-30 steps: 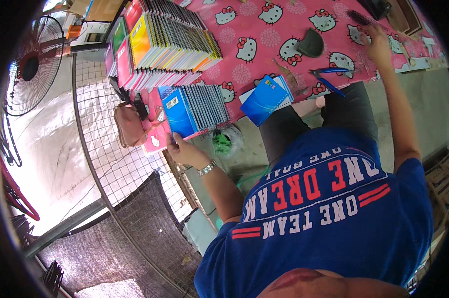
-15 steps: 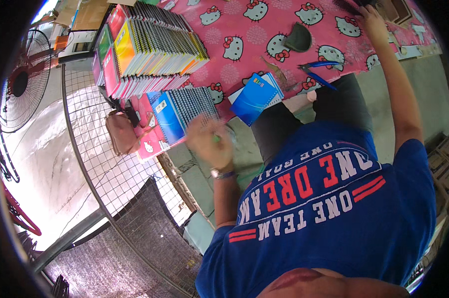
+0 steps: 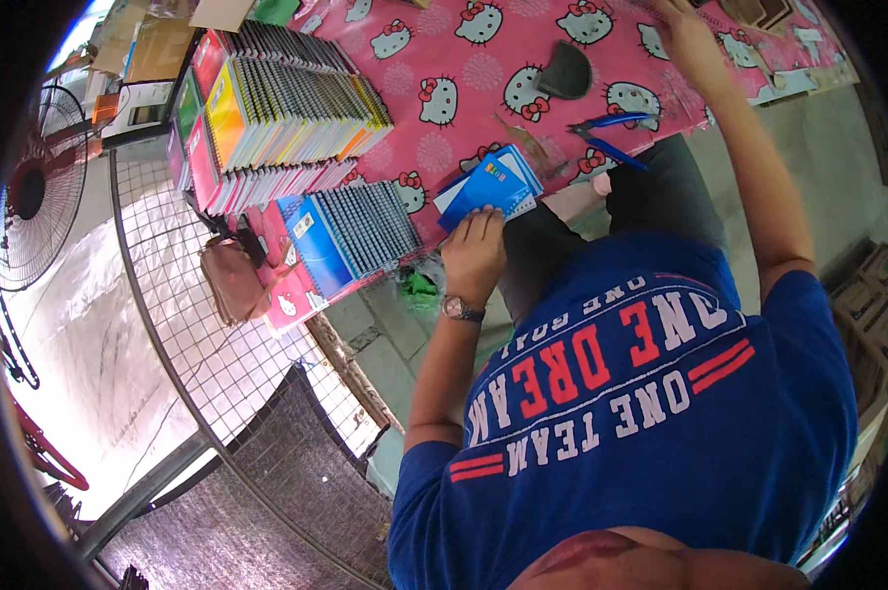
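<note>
My left hand [image 3: 475, 254], with a watch on its wrist, is closed on the lower edge of a blue notebook [image 3: 485, 189]. Its thumb is hidden. The notebook lies tilted over white sheets and another blue cover at the table's front edge, above my lap. At the far right, my right hand [image 3: 687, 39] reaches to the upper rim of the view. Its fingers look bent around something thin and dark that I cannot make out. Blue-handled pliers [image 3: 611, 136] lie with jaws apart between the notebook and my right forearm.
Spiral notebooks with blue covers [image 3: 350, 234] stand in a row at left, beside taller stacks of colourful notebooks [image 3: 286, 98]. A dark rounded pad [image 3: 565, 71] rests on the pink patterned tablecloth [image 3: 434, 59]. A brown pouch [image 3: 232, 280], wire mesh [image 3: 164, 246] and fan [image 3: 36, 187] are further left.
My left hand has moved right, from beside the row of blue notebooks onto the single blue notebook. My right hand has shifted left and up toward the rim. The whole view has shifted slightly.
</note>
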{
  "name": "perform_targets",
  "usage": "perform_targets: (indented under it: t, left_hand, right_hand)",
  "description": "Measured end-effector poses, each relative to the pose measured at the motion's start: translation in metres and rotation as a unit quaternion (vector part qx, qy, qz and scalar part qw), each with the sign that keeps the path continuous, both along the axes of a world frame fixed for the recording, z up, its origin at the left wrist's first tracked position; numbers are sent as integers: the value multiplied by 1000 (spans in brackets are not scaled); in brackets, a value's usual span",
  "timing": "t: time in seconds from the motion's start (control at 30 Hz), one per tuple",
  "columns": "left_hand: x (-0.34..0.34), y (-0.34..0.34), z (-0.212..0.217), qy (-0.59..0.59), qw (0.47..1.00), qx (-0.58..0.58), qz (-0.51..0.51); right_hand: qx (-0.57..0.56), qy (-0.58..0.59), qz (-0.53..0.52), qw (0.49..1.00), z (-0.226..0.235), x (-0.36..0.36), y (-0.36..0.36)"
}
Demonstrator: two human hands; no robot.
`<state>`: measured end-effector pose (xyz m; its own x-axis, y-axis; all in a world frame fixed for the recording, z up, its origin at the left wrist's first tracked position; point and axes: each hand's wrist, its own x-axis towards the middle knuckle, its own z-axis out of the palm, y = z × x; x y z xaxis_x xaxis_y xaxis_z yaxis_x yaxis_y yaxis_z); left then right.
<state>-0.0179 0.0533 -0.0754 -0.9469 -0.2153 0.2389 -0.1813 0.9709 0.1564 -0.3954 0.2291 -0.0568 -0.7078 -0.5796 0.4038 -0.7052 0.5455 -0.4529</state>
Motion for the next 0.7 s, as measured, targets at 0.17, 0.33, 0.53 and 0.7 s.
perform_targets:
  t: [0.17,0.33,0.53,0.7]
  left_hand:
    - [-8,-8,18,-69,994,66,46]
    - [-9,-19,34,-59,994,96,-9]
    - [-14,-27,60,-20,997,53,61]
    - [-16,-26,62,-11,996,68,52]
  right_hand:
    - [-62,7,118,991,-3,42,-23]
    - [-76,-117,161,977,-2,86,-34]
    - [-77,-161,177,968,-4,112,-33]
    - [-120,-365,201,901,-2,148,-28]
